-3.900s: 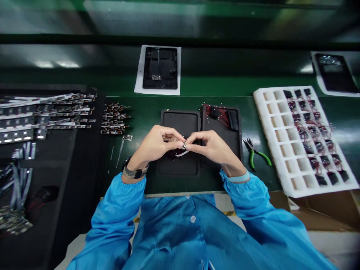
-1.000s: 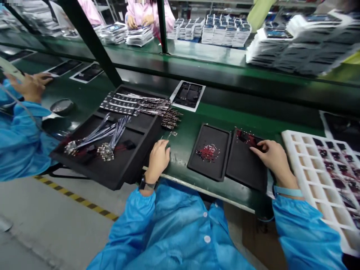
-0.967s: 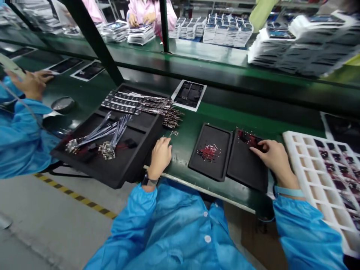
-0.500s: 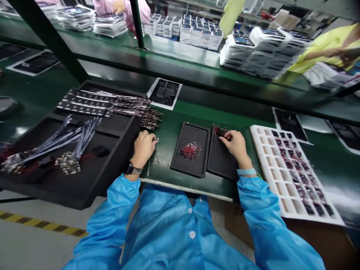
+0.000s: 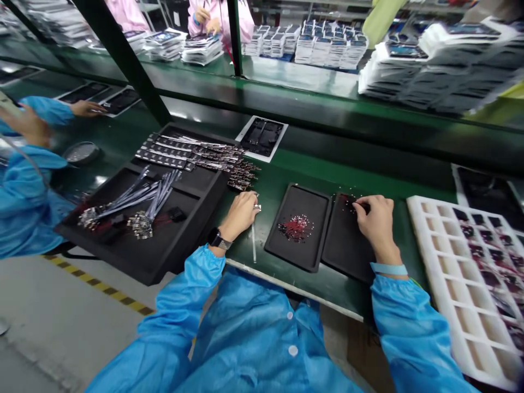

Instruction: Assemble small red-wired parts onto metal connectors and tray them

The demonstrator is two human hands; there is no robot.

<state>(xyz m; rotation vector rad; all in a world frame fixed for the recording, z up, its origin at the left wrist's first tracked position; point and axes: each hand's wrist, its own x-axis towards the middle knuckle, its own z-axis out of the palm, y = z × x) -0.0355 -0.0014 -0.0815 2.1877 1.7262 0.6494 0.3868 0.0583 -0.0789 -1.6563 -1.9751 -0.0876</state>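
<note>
My left hand (image 5: 239, 214) is closed at the table, to the right of the black box. Its fingertips pinch the metal connector end of a flat cable (image 5: 254, 245), whose pale strip runs down toward the table's front edge. Over the right black tray (image 5: 344, 245) is my right hand (image 5: 375, 221), thumb and fingers pressed together near small red and white pieces at the tray's far edge. Whatever those fingers hold is hidden. The left black tray (image 5: 282, 248) lies between my hands and carries a pile of small red, white and black pieces (image 5: 297, 228).
A black box (image 5: 192, 218) at left holds bundled flat cables (image 5: 151, 199); strips with connectors (image 5: 192, 153) lie behind. A white compartment tray (image 5: 440, 256) stands at right. A tablet housing (image 5: 263, 137) lies beyond. A co-worker's blue sleeves (image 5: 28, 191) show at far left.
The view has swung left, bringing a co-worker's arms into sight. A pale cable strip now shows below my left hand. The dark item by my right fingertips is no longer visible.
</note>
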